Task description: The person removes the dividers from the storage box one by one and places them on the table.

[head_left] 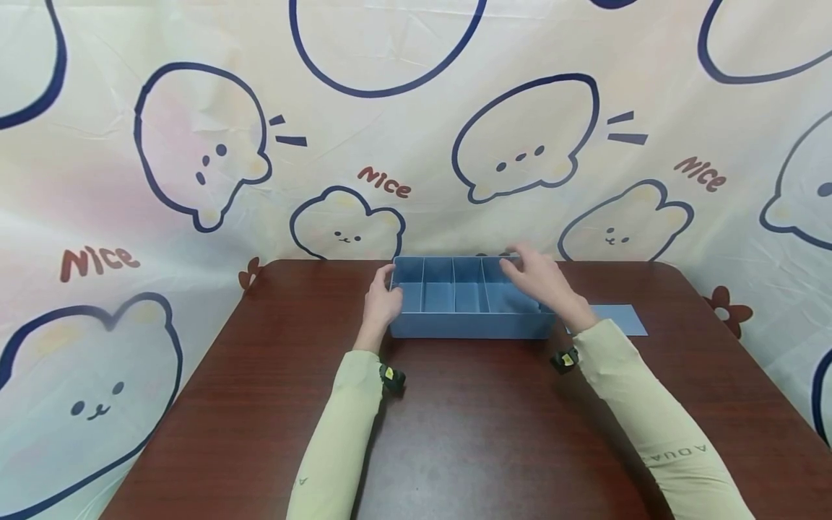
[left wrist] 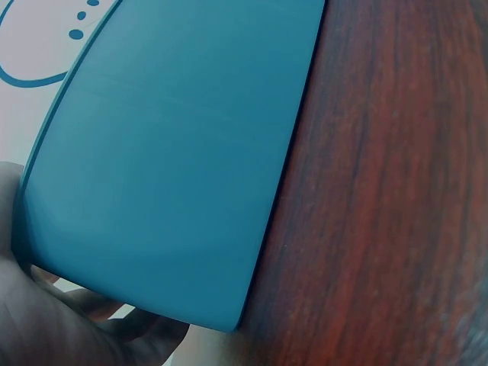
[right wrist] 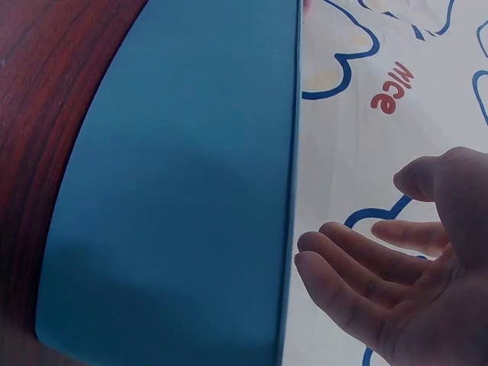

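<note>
A blue divided box [head_left: 471, 325] stands on the table with its row of compartments facing up. My left hand [head_left: 382, 300] grips its left end, the thumb at the front corner and the fingers along the outer side. In the left wrist view, those fingers [left wrist: 149, 335] lie against the end of the box [left wrist: 175, 168]. Over the wide right compartment hovers my right hand [head_left: 539, 278], its fingers loosely bent and holding nothing. The right wrist view has this hand [right wrist: 396, 282] beside the box's rim, apart from the front wall [right wrist: 175, 183].
A flat light-blue sheet [head_left: 620, 319] lies on the brown table [head_left: 455, 419], right of the box and partly behind the right forearm. Dark round things [head_left: 503, 254] peek out behind the box's back rim, too small to identify. A patterned cloth [head_left: 429, 144] hangs behind the table.
</note>
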A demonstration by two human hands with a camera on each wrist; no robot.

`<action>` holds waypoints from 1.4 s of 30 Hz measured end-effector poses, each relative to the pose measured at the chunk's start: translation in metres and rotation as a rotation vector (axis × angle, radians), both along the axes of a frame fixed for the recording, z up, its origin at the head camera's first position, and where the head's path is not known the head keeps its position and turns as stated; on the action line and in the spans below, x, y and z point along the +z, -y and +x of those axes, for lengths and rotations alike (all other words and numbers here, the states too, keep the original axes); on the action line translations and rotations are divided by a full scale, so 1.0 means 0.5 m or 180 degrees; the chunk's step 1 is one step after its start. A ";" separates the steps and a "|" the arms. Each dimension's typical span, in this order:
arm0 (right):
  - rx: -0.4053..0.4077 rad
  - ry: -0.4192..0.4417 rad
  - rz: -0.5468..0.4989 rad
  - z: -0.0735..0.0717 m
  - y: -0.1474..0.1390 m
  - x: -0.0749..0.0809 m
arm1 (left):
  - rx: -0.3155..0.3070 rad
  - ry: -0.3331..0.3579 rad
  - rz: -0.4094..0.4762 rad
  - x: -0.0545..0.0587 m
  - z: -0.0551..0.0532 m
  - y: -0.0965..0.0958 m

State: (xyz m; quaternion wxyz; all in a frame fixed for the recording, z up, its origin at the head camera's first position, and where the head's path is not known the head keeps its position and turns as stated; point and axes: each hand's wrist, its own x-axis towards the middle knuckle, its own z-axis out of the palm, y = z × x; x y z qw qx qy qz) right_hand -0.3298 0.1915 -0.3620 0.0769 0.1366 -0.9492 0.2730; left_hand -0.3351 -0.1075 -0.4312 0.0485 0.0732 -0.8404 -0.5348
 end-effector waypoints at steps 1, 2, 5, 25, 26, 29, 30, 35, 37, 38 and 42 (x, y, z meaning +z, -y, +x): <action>0.0003 0.0027 -0.0014 0.000 0.001 -0.002 | -0.0002 0.0003 -0.0001 0.000 0.000 0.000; -0.0006 0.0051 -0.0024 0.000 0.002 -0.003 | -0.0005 0.0010 0.0000 0.000 0.000 0.001; -0.0017 0.0112 -0.0052 0.001 0.006 -0.007 | -0.0004 0.0023 0.0001 0.002 0.001 0.001; -0.0124 0.0206 -0.0058 -0.002 0.034 -0.044 | -0.0004 0.0024 -0.0002 0.003 0.003 0.000; -0.0137 0.0231 -0.0050 -0.002 0.035 -0.045 | -0.0008 0.0028 0.0004 0.004 0.003 0.000; -0.0189 0.0308 -0.0074 -0.003 0.040 -0.049 | -0.0007 0.0031 0.0002 0.004 0.004 -0.001; -0.0197 0.0323 -0.0090 -0.003 0.042 -0.051 | -0.0005 0.0027 -0.0001 0.004 0.004 -0.001; -0.0232 0.0325 -0.0118 -0.008 0.047 -0.060 | -0.0003 0.0008 -0.0007 0.003 0.003 -0.001; -0.0251 0.0338 -0.0117 -0.010 0.049 -0.063 | -0.0009 0.0015 0.0000 0.002 0.002 -0.001; -0.0250 0.0342 -0.0117 -0.010 0.050 -0.065 | -0.0010 0.0015 0.0002 0.002 0.002 -0.001; -0.0249 0.0348 -0.0134 -0.010 0.055 -0.067 | -0.0013 0.0014 0.0001 0.003 0.002 -0.001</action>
